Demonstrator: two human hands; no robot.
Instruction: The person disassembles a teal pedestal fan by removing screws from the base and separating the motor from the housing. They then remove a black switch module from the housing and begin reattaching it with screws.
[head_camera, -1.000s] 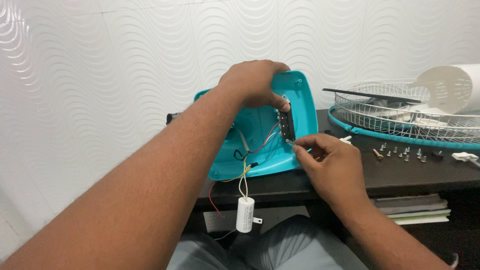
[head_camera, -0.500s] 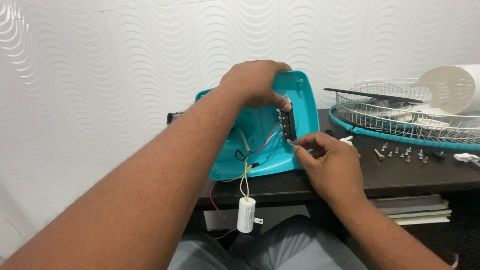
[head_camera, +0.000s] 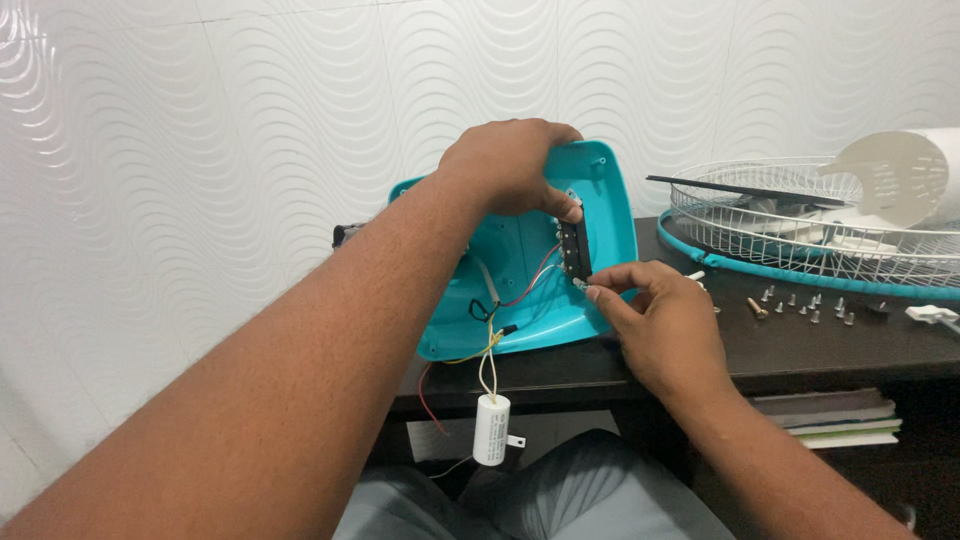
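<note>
Left hand (head_camera: 510, 165) clamps the teal fan housing (head_camera: 605, 190) by its top edge, right hand (head_camera: 655, 320) pinching a small screw (head_camera: 583, 287) at the housing's black switch block (head_camera: 573, 250).

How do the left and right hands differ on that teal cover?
The left hand grips the top edge of the teal cover from above; the right hand pinches a small part at the black switch block, low on the cover's right side. Left uses a whole-hand grip, right only fingertips. Both are bare.
</note>
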